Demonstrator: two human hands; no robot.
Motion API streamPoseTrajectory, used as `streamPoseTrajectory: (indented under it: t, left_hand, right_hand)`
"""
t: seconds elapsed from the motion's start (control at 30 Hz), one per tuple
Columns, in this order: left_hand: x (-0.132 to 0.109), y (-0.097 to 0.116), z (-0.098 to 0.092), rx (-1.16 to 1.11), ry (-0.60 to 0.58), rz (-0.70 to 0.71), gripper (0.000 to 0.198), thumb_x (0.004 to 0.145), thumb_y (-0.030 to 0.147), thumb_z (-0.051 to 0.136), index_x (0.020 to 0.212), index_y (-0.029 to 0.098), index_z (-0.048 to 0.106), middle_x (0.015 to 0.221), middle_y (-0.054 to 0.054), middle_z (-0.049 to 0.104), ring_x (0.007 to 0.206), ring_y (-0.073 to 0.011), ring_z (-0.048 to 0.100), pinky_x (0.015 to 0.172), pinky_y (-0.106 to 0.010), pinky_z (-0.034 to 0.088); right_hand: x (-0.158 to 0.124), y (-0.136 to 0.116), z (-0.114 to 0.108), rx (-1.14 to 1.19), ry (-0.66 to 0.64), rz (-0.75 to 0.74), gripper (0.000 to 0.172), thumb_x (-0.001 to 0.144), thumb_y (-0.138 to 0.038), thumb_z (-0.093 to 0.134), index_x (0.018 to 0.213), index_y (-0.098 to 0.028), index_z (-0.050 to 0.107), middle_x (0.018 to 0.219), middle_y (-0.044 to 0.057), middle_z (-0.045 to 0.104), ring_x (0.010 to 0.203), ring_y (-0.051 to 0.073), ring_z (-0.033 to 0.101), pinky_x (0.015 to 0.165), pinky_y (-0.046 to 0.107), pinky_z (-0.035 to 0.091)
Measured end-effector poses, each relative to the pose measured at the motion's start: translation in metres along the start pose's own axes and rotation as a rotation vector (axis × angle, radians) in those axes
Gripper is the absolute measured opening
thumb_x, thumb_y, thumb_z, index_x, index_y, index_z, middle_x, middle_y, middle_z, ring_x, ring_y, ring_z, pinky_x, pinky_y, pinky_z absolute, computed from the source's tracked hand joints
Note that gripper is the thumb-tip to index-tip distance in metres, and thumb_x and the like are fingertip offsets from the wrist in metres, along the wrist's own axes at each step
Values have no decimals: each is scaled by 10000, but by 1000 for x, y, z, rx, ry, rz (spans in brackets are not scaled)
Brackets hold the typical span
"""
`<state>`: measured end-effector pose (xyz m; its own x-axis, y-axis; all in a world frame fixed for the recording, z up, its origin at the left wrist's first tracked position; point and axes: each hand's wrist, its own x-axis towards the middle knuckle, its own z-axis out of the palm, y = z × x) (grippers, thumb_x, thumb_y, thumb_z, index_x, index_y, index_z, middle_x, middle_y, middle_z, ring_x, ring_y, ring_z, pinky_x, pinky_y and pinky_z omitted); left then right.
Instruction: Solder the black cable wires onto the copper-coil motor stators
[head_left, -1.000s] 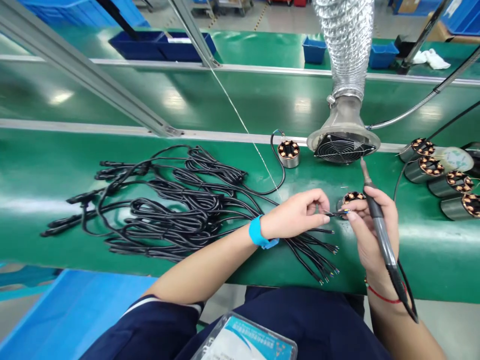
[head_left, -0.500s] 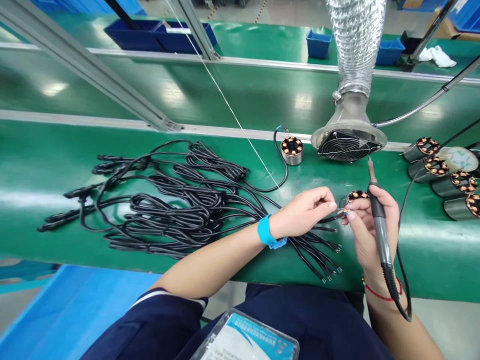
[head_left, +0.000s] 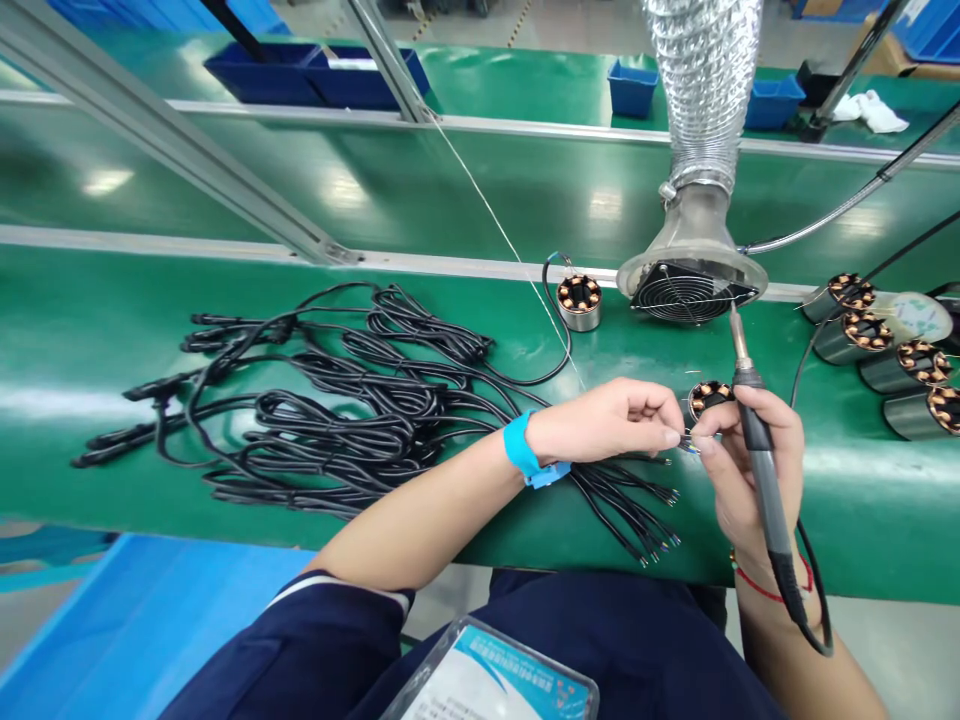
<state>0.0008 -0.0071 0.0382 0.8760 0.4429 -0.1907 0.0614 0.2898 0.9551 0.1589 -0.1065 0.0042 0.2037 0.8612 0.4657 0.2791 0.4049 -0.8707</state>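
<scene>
My left hand is closed in a pinch on the end of a black cable, whose small coloured wires show between my two hands. My right hand is wrapped round a soldering iron, its tip pointing up and away from me. The right thumb and forefinger also come together at the wire ends. Just beyond the fingertips stands a motor stator with copper windings, partly hidden by my right hand. Stripped ends of several more black cables fan out below my left hand.
Coiled black cables cover the left of the green bench. One stator with a cable attached stands near the back rail. A fume extractor hood hangs over the bench. Several stators line the right side. A thin solder wire slants down.
Both hands have shifted slightly towards me, and the fingertips are closer together at the wires. The soldering iron stays in my right hand. The solder wire hangs in a different line.
</scene>
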Motion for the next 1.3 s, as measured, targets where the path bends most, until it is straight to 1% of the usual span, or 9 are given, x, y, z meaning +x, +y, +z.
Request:
streamPoseTrajectory:
  t: [0.27,0.4,0.47,0.57,0.63,0.73,0.9,1.07,1.3]
  left_hand:
    - [15,-8,2,-44,240,-15,92,640,174,654,648,121,580,607,52,534,589,-46,441,610,-211,339]
    - [27,-16,-2,15,359,18,105,639,169,647,613,128,555,583,57,518,568,-49,423,586,-214,323]
    - [34,-21,-5,63,426,55,85,655,141,621,612,133,548,565,67,496,551,-47,401,572,-214,313]
    - [41,-26,-8,153,500,103,77,672,103,581,615,141,545,556,73,484,543,-49,387,559,-215,310]
    - [44,-28,-10,197,517,112,85,674,90,566,613,145,541,563,69,495,548,-53,399,561,-216,320]
    - [45,-29,-12,234,527,136,96,672,77,551,609,148,535,569,67,501,558,-56,414,577,-217,340]
    - [45,-26,-11,261,536,148,125,664,44,531,596,148,517,565,71,487,552,-51,400,571,-211,343]
    - [45,-25,-11,270,528,157,132,666,38,526,595,148,512,566,69,482,553,-51,398,572,-212,344]
    - [44,-24,-11,272,529,153,124,674,51,524,604,152,507,575,63,476,555,-53,391,574,-213,341]
  right_hand:
    - [3,10,1,-27,30,118,454,844,-168,639,1260,-280,496,886,-25,666,839,115,637,792,293,527]
    - [9,11,-6,-52,164,196,420,863,-248,639,1263,-268,510,946,6,712,898,150,685,821,328,551]
    - [9,10,-11,-85,248,208,392,898,-289,596,1280,-252,522,885,5,724,828,153,700,810,343,564]
    - [3,16,-18,-180,288,139,381,910,-322,572,1279,-228,557,847,13,715,687,145,677,678,319,564]
    - [-3,24,-22,-291,298,18,349,883,-342,602,1206,-210,611,888,35,702,662,146,647,628,317,536]
    - [-11,38,-27,-401,312,-140,268,837,-317,648,1072,-188,661,849,32,662,643,145,601,634,331,492]
    - [-12,41,-28,-290,305,-295,171,840,-298,603,955,-190,667,709,-3,574,554,120,512,546,298,420]
    - [-10,35,-27,-309,210,-341,181,808,-212,595,968,-183,674,686,1,577,576,133,516,528,290,405]
    - [-10,34,-28,-344,189,-308,216,820,-224,585,1012,-215,683,709,11,607,588,148,521,518,304,426]
